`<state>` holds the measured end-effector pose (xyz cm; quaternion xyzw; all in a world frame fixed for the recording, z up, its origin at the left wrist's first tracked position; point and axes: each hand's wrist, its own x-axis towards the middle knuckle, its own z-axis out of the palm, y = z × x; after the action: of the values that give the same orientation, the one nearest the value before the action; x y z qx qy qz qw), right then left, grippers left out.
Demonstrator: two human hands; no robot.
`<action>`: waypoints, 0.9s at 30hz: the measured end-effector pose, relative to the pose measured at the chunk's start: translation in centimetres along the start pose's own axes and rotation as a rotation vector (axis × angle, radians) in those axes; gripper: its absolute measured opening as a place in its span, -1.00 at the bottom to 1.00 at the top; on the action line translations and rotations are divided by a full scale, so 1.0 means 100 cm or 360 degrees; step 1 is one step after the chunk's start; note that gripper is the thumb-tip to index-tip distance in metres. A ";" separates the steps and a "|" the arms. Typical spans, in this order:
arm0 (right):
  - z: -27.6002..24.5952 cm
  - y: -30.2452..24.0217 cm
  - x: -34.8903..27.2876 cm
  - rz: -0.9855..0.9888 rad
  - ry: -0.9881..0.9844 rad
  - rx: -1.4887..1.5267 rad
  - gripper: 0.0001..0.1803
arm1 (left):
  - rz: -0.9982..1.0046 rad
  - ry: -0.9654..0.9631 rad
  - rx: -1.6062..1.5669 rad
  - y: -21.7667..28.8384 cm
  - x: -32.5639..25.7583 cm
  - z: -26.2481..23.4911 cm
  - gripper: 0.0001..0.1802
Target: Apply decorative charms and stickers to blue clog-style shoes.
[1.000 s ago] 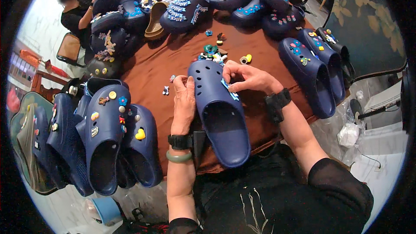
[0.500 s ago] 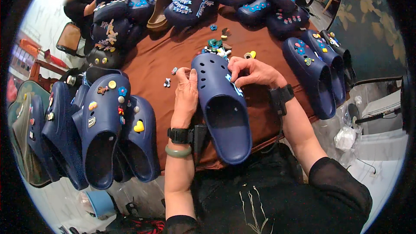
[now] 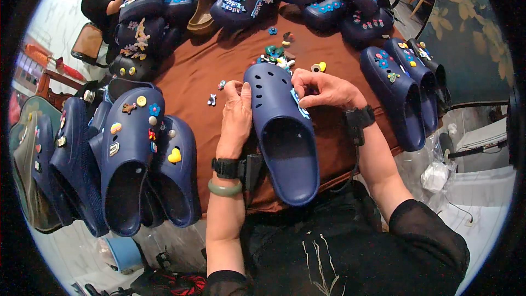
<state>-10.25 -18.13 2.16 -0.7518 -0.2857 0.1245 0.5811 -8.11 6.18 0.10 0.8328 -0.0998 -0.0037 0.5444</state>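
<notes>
Left hand (image 3: 236,114) grips the left flank of a navy-blue, perforated foam clog (image 3: 278,108), fingers curled. Right hand (image 3: 326,91), nearer the flat light-blue-and-white charm (image 3: 302,108), has thumb and forefinger pinched at it, on the upper's right side. Clog sits between both hands, by the near edge of the brown-cloth-covered worktop (image 3: 189,77); long axis: heel toward that edge, toe far, angled slightly left.

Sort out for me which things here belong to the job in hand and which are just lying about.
In the job:
- navy clog, left hand against its side
- blue-and-white charm on it, at the right hand
- loose charm pile beyond its toe, probably

Just lying about:
- blue bucket
- crumpled white bundle
</notes>
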 end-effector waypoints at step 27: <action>0.005 0.028 0.012 0.0053 0.1240 0.0543 -0.77 | 0.0439 0.0344 0.0748 -0.058 0.042 -0.029 -0.75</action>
<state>-8.69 -17.49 -0.43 -0.6403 -0.0079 -0.1140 0.7596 -2.74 10.33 -3.61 0.9102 -0.1517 0.1822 0.3395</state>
